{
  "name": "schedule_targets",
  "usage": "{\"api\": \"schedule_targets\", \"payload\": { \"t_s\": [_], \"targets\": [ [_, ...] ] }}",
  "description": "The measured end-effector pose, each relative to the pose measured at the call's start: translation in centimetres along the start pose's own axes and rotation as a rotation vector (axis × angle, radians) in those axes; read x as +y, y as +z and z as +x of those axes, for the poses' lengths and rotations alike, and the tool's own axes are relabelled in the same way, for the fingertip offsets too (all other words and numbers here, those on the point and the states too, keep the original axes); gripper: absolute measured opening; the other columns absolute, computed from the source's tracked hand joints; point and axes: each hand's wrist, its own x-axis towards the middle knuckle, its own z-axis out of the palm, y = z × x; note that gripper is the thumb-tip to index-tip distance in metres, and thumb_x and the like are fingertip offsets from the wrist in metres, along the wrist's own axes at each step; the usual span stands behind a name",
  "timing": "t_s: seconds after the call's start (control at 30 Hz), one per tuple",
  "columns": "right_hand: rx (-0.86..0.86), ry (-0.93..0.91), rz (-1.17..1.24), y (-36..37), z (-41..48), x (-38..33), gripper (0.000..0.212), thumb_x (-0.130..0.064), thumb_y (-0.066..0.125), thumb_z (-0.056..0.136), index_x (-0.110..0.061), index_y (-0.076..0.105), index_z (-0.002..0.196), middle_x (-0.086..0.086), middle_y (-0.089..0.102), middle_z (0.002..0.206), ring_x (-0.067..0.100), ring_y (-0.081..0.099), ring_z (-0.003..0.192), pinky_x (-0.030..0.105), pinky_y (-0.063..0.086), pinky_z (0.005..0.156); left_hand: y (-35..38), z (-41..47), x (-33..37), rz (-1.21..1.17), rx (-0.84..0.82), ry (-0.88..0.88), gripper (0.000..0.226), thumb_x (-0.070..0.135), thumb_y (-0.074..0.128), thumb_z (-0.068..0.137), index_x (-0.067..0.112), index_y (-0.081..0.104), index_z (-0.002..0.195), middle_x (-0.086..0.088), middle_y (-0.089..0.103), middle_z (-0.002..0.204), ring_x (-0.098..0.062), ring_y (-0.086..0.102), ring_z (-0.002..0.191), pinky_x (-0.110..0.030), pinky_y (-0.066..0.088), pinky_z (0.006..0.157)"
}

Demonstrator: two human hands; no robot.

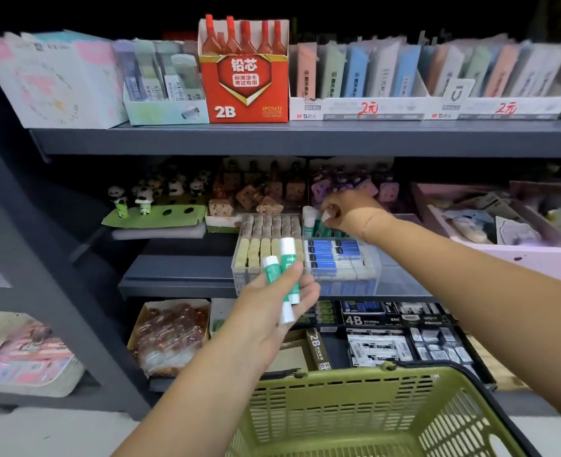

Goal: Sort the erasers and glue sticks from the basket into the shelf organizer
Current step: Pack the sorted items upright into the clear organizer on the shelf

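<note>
1. Left hand is clamped round two glue sticks. They have green bodies and white caps, and the caps point up. They are held just in front of the organizer, at its front-left compartment.
2. Right hand is over the organizer's back-right compartment, fingers curled and pinching a white-capped stick. The hand hides most of the stick's body.
3. Glue stick count: two in the left hand and one in the right. At least two standing sticks are upright in the back-right compartment, and any others are hidden behind the right hand.
4. Organizer is a clear box with four compartments:
   - Back-left: brown erasers, packed in rows.
   - Front-left: pale yellow erasers, also in rows.
   - Front-right: blue-and-white erasers, stacked flat.
   - Erasers are too tightly packed for an exact count.
5. Around the organizer:
   - Green basket sits below it, nearest the camera.
   - Red 2B lead box is on the shelf above.
   - Panda figures are to its left.
   - Pink tray is to its right.
   - Black 4B packs are on the shelf beneath.
6. In the way: the left hand and its sticks cover part of the front-left compartment. The right forearm crosses the organizer's right edge.
</note>
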Motion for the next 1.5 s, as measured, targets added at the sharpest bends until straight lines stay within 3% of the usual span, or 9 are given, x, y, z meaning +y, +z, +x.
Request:
{"api": "schedule_targets", "payload": {
  "t_s": [0.2,0.57,0.67,0.83,0.97,1.1,1.27,1.37,1.5],
  "targets": [
    [0.011,0.002,0.07,1.8,-0.4,0.4,0.038,-0.02,0.057,0.094,-0.021,0.056,0.132,0.007,0.064,0.121,0.026,0.058,0.109,0.028,0.045,0.093,0.0,0.1,0.0,0.004,0.022,-0.024,0.015,0.006,0.064,0.088,0.0,0.067,0.101,-0.016,0.071,0.089,-0.022,0.069,0.081,-0.032,0.06,0.072],
    [0.152,0.082,0.194,2.0,-1.2,0.5,0.024,-0.019,0.067,0.087,-0.013,0.058,0.109,0.004,0.067,0.094,0.023,0.062,0.086,0.024,0.046,0.075,-0.1,0.1,-0.3,0.099,-0.024,0.023,0.019,0.009,0.069,0.086,0.004,0.066,0.104,-0.013,0.072,0.091,-0.018,0.071,0.079,-0.026,0.06,0.069],
    [0.279,0.05,0.452,0.6,-3.1,-0.5,0.017,-0.022,0.067,0.087,-0.016,0.063,0.102,-0.003,0.062,0.08,0.008,0.055,0.068,0.012,0.038,0.06,-0.4,0.1,-0.4,0.176,-0.04,0.066,0.02,0.008,0.069,0.085,0.007,0.066,0.104,-0.012,0.072,0.101,-0.017,0.071,0.087,-0.024,0.059,0.073],
    [-0.156,-0.177,0.974,-1.6,-9.0,-3.2,0.019,-0.037,0.057,0.089,-0.029,0.071,0.099,-0.017,0.068,0.086,-0.004,0.056,0.077,0.013,0.043,0.07,-0.4,0.3,-0.4,0.247,-0.038,0.121,0.021,0.007,0.071,0.083,0.013,0.065,0.103,-0.01,0.071,0.107,-0.018,0.068,0.101,-0.024,0.056,0.083],
    [-0.186,-0.206,1.093,-1.4,-10.5,-3.6,0.022,-0.009,0.062,0.087,-0.006,0.068,0.109,-0.01,0.071,0.088,-0.002,0.063,0.083,0.012,0.047,0.074,-0.3,0.2,-0.5,0.251,-0.069,0.14,0.022,0.009,0.07,0.083,0.014,0.066,0.104,-0.01,0.071,0.109,-0.02,0.068,0.103,-0.024,0.055,0.082],
    [-0.053,-0.189,1.051,-1.7,-9.7,-3.9,0.013,-0.005,0.061,0.089,-0.001,0.069,0.098,-0.005,0.069,0.078,0.003,0.06,0.068,0.014,0.048,0.064,-0.2,0.1,-0.5,0.235,-0.058,0.134,0.017,0.011,0.067,0.086,0.016,0.065,0.102,-0.01,0.071,0.108,-0.022,0.069,0.099,-0.024,0.057,0.076],
    [0.447,0.11,0.912,-3.3,-5.7,-0.5,0.004,-0.011,0.067,0.087,-0.008,0.07,0.088,-0.003,0.066,0.062,0.004,0.058,0.05,0.017,0.051,0.058,-0.5,0.1,0.2,0.237,0.05,0.082,0.013,0.022,0.061,0.093,0.016,0.065,0.104,-0.005,0.071,0.091,-0.017,0.07,0.068,-0.023,0.056,0.053],
    [0.368,0.192,0.736,-1.8,-3.5,1.2,0.013,-0.014,0.072,0.083,-0.009,0.072,0.095,0.008,0.069,0.077,0.014,0.067,0.065,0.025,0.056,0.075,-0.4,0.2,0.1,0.248,0.132,0.036,0.021,0.029,0.057,0.096,0.011,0.062,0.104,-0.001,0.055,0.067,-0.01,0.045,0.045,-0.02,0.039,0.04],
    [0.21,0.194,0.38,0.3,-1.6,1.4,0.019,-0.017,0.069,0.084,-0.006,0.071,0.1,0.014,0.071,0.096,0.03,0.066,0.094,0.038,0.049,0.092,0.1,0.2,0.3,0.152,0.155,-0.015,0.019,0.021,0.052,0.098,0.006,0.059,0.109,-0.003,0.05,0.07,-0.011,0.043,0.055,-0.023,0.038,0.049]
  ]
}}
